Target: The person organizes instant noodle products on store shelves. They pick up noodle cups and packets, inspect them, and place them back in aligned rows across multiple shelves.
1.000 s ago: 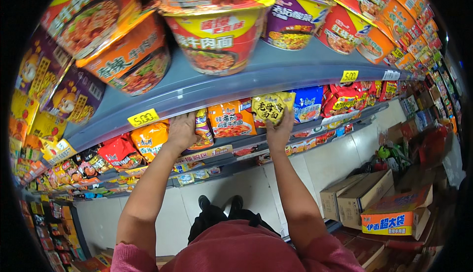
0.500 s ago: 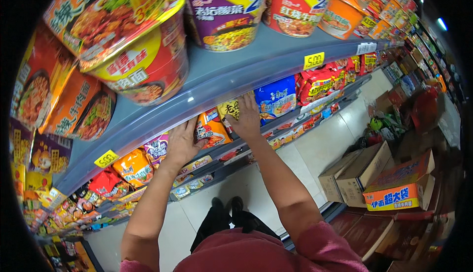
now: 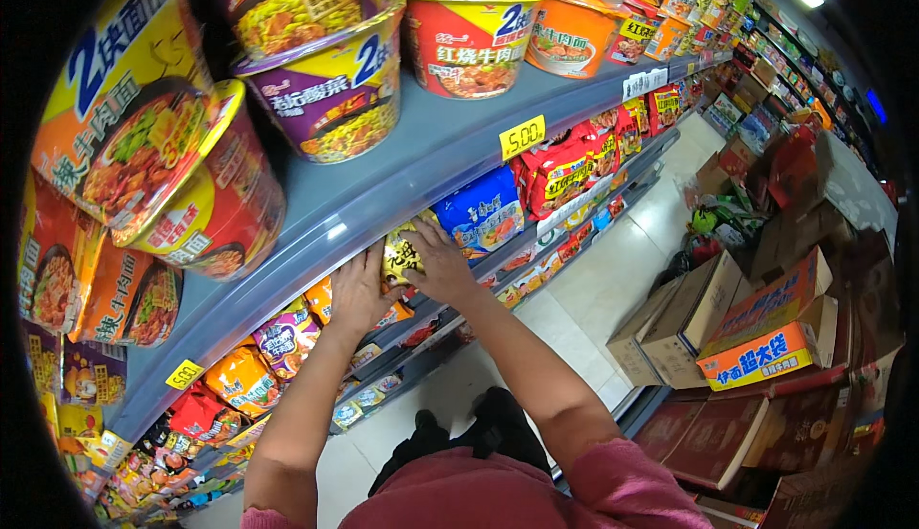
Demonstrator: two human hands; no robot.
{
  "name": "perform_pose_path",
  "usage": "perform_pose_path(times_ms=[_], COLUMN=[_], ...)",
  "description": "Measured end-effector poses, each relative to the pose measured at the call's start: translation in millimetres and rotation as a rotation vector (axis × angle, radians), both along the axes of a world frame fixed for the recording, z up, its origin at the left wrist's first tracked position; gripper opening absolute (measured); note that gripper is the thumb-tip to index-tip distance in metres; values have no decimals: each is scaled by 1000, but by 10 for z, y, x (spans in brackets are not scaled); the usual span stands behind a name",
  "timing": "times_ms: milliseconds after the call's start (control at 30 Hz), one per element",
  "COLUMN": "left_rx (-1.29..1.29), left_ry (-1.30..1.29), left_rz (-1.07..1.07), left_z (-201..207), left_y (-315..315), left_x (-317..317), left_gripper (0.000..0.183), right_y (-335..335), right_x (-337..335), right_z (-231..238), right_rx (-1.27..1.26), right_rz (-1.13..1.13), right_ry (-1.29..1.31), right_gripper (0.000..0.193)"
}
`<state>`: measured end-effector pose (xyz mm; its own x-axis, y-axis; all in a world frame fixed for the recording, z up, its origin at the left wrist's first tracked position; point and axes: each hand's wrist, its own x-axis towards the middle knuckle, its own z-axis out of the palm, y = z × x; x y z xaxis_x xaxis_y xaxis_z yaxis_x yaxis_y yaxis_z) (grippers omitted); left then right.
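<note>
My right hand (image 3: 440, 263) grips a yellow noodle packet (image 3: 401, 253) at the mouth of the middle shelf, just under the grey shelf edge (image 3: 383, 205). Beside it, my left hand (image 3: 357, 291) lies flat with spread fingers against orange packets (image 3: 324, 299) on the same shelf, touching the yellow packet's left side. Blue packets (image 3: 483, 215) stand to the right of the yellow one. Both forearms reach up from the lower edge.
Large instant noodle bowls (image 3: 330, 98) stand on the shelf above, over yellow price tags (image 3: 523, 136). Red packets (image 3: 565, 170) continue rightward. Open cardboard boxes (image 3: 756, 333) sit on the floor at the right, along a tiled aisle (image 3: 613, 280).
The view has swung left and down, so the shelves slid rightward in the picture. Both hands stay on the packets, with the yellow packet pushed deeper under the shelf edge.
</note>
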<state>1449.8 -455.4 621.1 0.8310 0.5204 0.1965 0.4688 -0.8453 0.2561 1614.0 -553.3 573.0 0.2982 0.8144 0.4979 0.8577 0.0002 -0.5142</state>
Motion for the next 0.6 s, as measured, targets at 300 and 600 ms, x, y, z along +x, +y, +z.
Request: perform_pose_path(times_ms=[300, 600], left_rx=[105, 161], left_ry=[234, 189], left_rz=[296, 587], left_z=[-39, -35], left_y=[-50, -321], left_x=[755, 948], left_gripper=[92, 77], right_y=[-490, -353], right_x=[998, 1252], right_z=[261, 220], right_rx=[-242, -210], right_rz=[63, 124], right_ry=[-287, -413], right_gripper=[69, 73])
